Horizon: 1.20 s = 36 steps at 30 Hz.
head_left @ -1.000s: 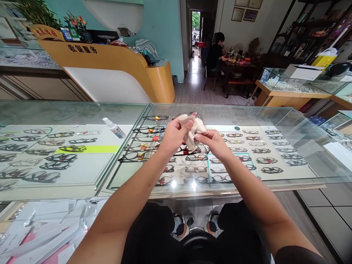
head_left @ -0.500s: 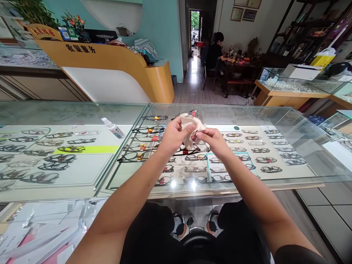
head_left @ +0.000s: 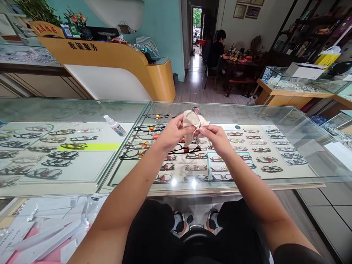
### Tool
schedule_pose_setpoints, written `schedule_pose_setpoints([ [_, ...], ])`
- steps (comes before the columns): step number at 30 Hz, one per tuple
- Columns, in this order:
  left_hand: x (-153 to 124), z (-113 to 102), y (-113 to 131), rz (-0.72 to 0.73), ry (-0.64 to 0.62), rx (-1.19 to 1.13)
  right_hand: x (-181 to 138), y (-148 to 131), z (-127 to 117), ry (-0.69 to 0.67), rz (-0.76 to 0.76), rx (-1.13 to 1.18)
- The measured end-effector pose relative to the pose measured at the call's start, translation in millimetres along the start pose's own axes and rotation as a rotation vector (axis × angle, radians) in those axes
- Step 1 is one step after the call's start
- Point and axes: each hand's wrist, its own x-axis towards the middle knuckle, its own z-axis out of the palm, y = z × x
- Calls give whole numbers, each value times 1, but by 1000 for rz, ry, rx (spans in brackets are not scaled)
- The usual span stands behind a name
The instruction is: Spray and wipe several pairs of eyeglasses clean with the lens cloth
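Both my hands are raised over a glass display counter (head_left: 275, 113) and meet at a beige cloth (head_left: 190, 121). My left hand (head_left: 173, 132) pinches the cloth, thumb on top. My right hand (head_left: 216, 136) pinches the other side, where a pair of glasses (head_left: 195, 110) with a thin frame is partly wrapped in the cloth. Only the top of the frame and a lens edge show; the remainder is hidden by cloth and fingers.
A small spray bottle (head_left: 114, 125) lies on the counter to the left. Rows of eyeglass frames (head_left: 255, 149) fill the case under the glass. Papers and plastic sleeves (head_left: 41, 227) lie at lower left. A person (head_left: 217, 51) sits at a far table. An orange cashier desk (head_left: 110, 62) stands behind.
Both hands have risen slightly with the cloth and glasses, and the fingers have shifted along the cloth, my right hand pinching closer to the top. The camera has tilted a little.
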Motion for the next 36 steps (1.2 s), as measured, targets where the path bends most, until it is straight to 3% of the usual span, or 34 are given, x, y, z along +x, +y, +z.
schedule_pose_setpoints([
  [5,4,11,-16,75,225,7,-1,6,13,-52,44,-15],
  [8,5,10,-17,127,291,41,-2,4,14,-70,41,-19],
  [14,2,-2,-5,92,153,86,-2,-3,3,-32,-15,-102],
  [18,-1,3,-7,48,74,43,0,2,3,2,5,-31],
  [25,3,14,-18,120,315,13,-2,3,12,-22,68,-28],
  [31,6,11,-9,0,252,-149,2,6,2,21,25,33],
  [36,8,4,-4,21,308,-204,4,-2,-12,63,-9,115],
])
